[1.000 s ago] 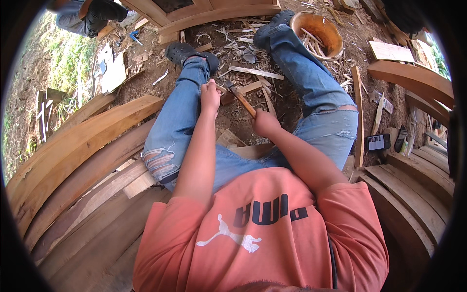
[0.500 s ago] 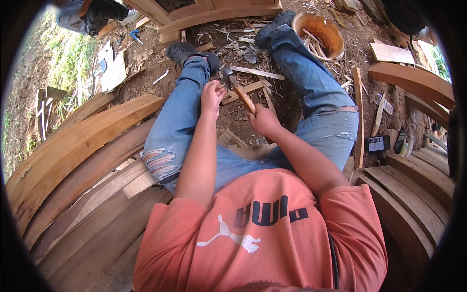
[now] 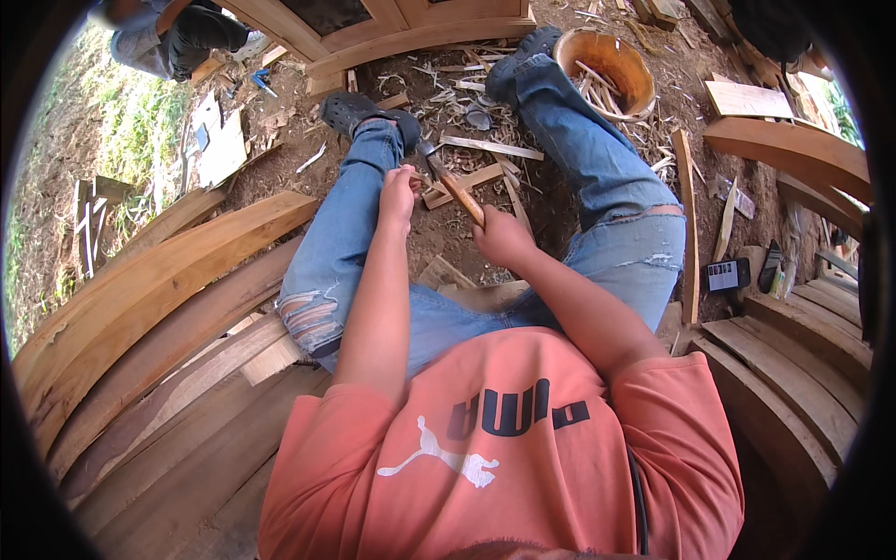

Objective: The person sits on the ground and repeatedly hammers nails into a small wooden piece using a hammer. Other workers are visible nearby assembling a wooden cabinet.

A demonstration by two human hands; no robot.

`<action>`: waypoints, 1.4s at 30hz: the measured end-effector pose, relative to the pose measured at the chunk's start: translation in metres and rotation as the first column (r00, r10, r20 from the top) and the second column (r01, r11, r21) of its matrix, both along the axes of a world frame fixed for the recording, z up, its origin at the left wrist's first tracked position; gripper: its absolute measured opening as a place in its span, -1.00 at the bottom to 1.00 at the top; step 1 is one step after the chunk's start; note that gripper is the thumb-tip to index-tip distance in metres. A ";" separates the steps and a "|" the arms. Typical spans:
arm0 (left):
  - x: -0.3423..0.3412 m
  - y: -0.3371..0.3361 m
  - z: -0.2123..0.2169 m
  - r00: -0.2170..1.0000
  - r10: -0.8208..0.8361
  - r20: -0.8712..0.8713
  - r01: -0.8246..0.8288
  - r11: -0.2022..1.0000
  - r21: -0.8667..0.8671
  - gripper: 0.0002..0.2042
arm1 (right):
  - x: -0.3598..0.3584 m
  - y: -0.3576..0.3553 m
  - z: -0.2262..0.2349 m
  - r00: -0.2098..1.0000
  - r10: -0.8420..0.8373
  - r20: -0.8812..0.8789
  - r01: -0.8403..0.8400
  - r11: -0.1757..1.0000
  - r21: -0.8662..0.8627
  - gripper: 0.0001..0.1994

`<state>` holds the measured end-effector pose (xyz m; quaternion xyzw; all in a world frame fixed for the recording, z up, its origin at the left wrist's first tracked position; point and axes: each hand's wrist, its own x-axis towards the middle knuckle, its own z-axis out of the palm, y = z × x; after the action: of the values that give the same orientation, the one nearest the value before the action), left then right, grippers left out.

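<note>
My right hand (image 3: 507,239) is wrapped round the wooden handle of a hammer (image 3: 457,192), whose metal head points up and to the left between my shins. Close beside the hammer head, my left hand (image 3: 399,196) is closed with its fingertips pinched together. Whatever lies in that pinch is too small to make out. Below both hands, crossed wood offcuts (image 3: 462,185) and thin strips lie on the ground among shavings.
An orange bucket (image 3: 635,82) with wood scraps stands by my right foot. A wooden frame (image 3: 420,42) rises ahead. Curved timbers (image 3: 187,247) are stacked on my left, boards (image 3: 784,364) on my right. A phone (image 3: 726,274) lies at right; another person (image 3: 182,42) is at far left.
My left hand has shifted slightly down and left, and its fingers look more tightly closed. The hammer has moved slightly left, its head coming nearer the left fingertips.
</note>
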<state>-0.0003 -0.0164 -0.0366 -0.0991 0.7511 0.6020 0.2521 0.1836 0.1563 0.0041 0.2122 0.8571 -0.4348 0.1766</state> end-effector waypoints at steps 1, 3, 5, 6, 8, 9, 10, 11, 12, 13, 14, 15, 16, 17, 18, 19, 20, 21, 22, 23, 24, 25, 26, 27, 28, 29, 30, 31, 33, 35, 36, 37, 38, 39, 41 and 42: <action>-0.002 -0.002 -0.001 1.000 0.004 0.017 -0.004 1.000 0.009 -0.64 | -0.004 0.003 0.004 0.999 0.000 -0.036 0.000 1.000 0.010 -0.65; -0.002 0.002 -0.001 0.999 0.025 0.021 -0.027 0.996 0.080 -0.66 | 0.001 0.003 0.010 0.997 -0.005 -0.083 0.006 1.000 0.021 -0.65; 0.002 0.000 -0.005 0.999 0.040 0.025 -0.042 0.993 0.114 -0.66 | 0.007 -0.001 0.003 1.000 0.014 -0.013 -0.014 1.000 0.010 -0.67; 0.001 -0.002 -0.008 0.999 0.045 0.017 -0.047 0.992 0.119 -0.67 | 0.005 0.000 -0.001 1.000 0.026 0.009 -0.026 1.000 0.012 -0.67; 0.000 -0.004 -0.009 0.998 0.062 0.033 -0.065 0.990 0.127 -0.67 | 0.003 0.000 -0.008 1.000 0.019 -0.001 -0.019 1.000 0.023 -0.69; 0.001 -0.003 -0.007 0.996 0.073 0.057 -0.080 0.988 0.129 -0.67 | 0.003 0.001 -0.011 1.000 0.011 -0.005 -0.011 1.000 0.028 -0.69; -0.002 0.000 -0.005 0.993 0.085 0.081 -0.095 0.987 0.131 -0.67 | 0.001 0.002 -0.014 1.000 -0.001 -0.020 0.001 0.999 0.038 -0.69; -0.003 -0.003 -0.006 0.994 0.081 0.072 -0.091 0.983 0.158 -0.67 | 0.000 0.002 -0.009 0.998 -0.002 -0.061 0.005 0.999 0.042 -0.69; -0.002 -0.006 -0.008 0.994 0.079 0.071 -0.090 0.980 0.179 -0.68 | 0.001 0.002 0.000 0.996 -0.003 -0.092 0.007 0.999 0.042 -0.68; -0.001 -0.009 -0.010 0.995 0.077 0.070 -0.090 0.976 0.200 -0.68 | 0.001 0.001 0.008 0.992 -0.003 -0.123 0.008 0.999 0.041 -0.68; -0.005 -0.003 -0.009 0.994 0.087 0.068 -0.099 0.974 0.205 -0.69 | -0.005 0.005 0.015 0.996 -0.020 -0.091 0.023 0.999 0.030 -0.68; -0.001 -0.002 -0.009 0.993 0.086 0.075 -0.100 0.972 0.212 -0.69 | -0.002 0.003 0.011 0.999 -0.002 -0.044 0.003 1.000 0.022 -0.67; 0.006 -0.004 -0.008 0.993 0.085 0.082 -0.101 0.970 0.220 -0.69 | 0.004 -0.001 0.001 1.000 0.017 0.003 -0.017 1.000 0.014 -0.65; 0.005 0.000 -0.005 0.994 0.077 0.073 -0.093 0.966 0.242 -0.69 | 0.004 0.001 -0.007 0.999 0.030 0.034 -0.031 0.999 0.018 -0.64; 0.002 -0.001 -0.006 0.996 0.067 0.059 -0.077 0.980 0.184 -0.69 | 0.008 0.002 -0.028 0.997 0.039 0.068 -0.044 0.997 0.068 -0.64; -0.001 0.003 -0.002 0.996 0.060 0.067 -0.071 0.981 0.182 -0.69 | 0.008 0.008 -0.042 0.999 0.020 0.045 -0.023 0.997 0.079 -0.64; 0.004 -0.002 -0.002 0.994 0.065 0.088 -0.079 0.983 0.168 -0.69 | 0.010 0.007 -0.042 0.999 0.012 0.035 -0.015 0.997 0.078 -0.64; 0.006 -0.005 -0.002 0.992 0.070 0.110 -0.086 0.984 0.153 -0.69 | 0.010 0.006 -0.043 1.000 -0.020 0.014 0.019 0.998 0.066 -0.64; 0.001 -0.002 -0.003 0.994 0.071 0.079 -0.086 0.975 0.206 -0.69 | 0.005 0.009 -0.045 0.998 -0.060 -0.020 0.061 0.996 0.059 -0.64; 0.004 -0.004 -0.006 0.994 0.078 0.081 -0.093 0.976 0.198 -0.69 | -0.001 0.010 -0.036 0.994 -0.067 -0.087 0.071 0.997 0.041 -0.64; 0.006 -0.004 -0.005 0.993 0.083 0.085 -0.098 0.977 0.191 -0.69 | -0.005 0.008 -0.013 0.995 -0.079 -0.060 0.078 0.997 -0.013 -0.64; 0.003 0.001 -0.003 0.994 0.083 0.072 -0.095 0.976 0.197 -0.69 | -0.012 0.011 0.004 0.994 -0.094 -0.050 0.091 0.994 -0.058 -0.63; 0.003 0.004 -0.002 0.995 0.082 0.064 -0.093 0.974 0.205 -0.70 | -0.009 0.010 0.001 0.994 -0.088 -0.065 0.084 0.995 -0.048 -0.64; 0.001 0.002 -0.005 0.995 0.080 0.064 -0.091 0.976 0.197 -0.70 | -0.007 0.006 -0.007 0.993 -0.082 -0.085 0.079 0.996 -0.040 -0.64; 0.001 -0.001 -0.007 0.995 0.078 0.063 -0.088 0.978 0.189 -0.70 | -0.004 0.002 -0.014 0.991 -0.077 -0.106 0.074 0.997 -0.031 -0.65; -0.001 0.000 -0.008 0.996 0.067 0.060 -0.077 0.980 0.185 -0.69 | -0.002 0.000 -0.021 0.995 -0.064 -0.078 0.062 0.998 -0.024 -0.66; -0.002 0.001 -0.008 0.996 0.074 0.054 -0.083 0.981 0.177 -0.69 | 0.001 -0.001 -0.026 0.998 -0.051 -0.049 0.050 0.999 -0.018 -0.66; -0.002 0.001 -0.009 0.995 0.082 0.049 -0.089 0.982 0.169 -0.69 | 0.002 -0.001 -0.031 0.999 -0.037 -0.019 0.037 0.999 -0.012 -0.67; 0.002 -0.004 -0.009 0.995 0.090 0.052 -0.098 0.979 0.176 -0.68 | 0.004 0.000 -0.025 0.997 -0.028 -0.071 0.028 1.000 -0.003 -0.66; -0.002 -0.006 -0.010 0.996 0.074 0.056 -0.085 0.972 0.217 -0.67 | 0.000 0.002 -0.015 0.992 -0.036 -0.119 0.037 0.999 0.006 -0.66; -0.002 -0.006 -0.010 0.995 0.083 0.060 -0.094 0.972 0.214 -0.68 | -0.002 0.004 0.001 0.991 -0.060 -0.122 0.058 0.998 -0.023 -0.65; 0.000 -0.006 -0.011 0.994 0.092 0.064 -0.103 0.972 0.210 -0.68 | 0.002 0.000 -0.001 0.994 -0.048 -0.097 0.046 0.999 -0.025 -0.66; -0.001 -0.004 -0.009 0.994 0.092 0.062 -0.103 0.972 0.211 -0.68 | 0.004 -0.002 -0.002 0.996 -0.044 -0.079 0.042 0.999 -0.024 -0.67; -0.003 0.000 -0.008 0.994 0.090 0.062 -0.101 0.973 0.208 -0.69 | 0.003 0.002 -0.004 0.996 -0.050 -0.069 0.049 0.999 -0.014 -0.68; 0.001 -0.002 -0.006 0.994 0.090 0.058 -0.100 0.974 0.201 -0.70 | 0.005 0.001 -0.024 1.000 0.013 0.003 -0.013 0.999 0.038 -0.67; 0.001 -0.003 -0.005 0.989 0.126 0.072 -0.138 0.970 0.202 -0.71 | 0.006 0.000 -0.023 1.000 0.014 -0.006 -0.014 0.999 0.036 -0.67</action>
<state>0.0007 -0.0193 -0.0419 -0.1397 0.6687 0.6888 0.2425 0.1892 0.1560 -0.0190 0.2082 0.8669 -0.4185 0.1733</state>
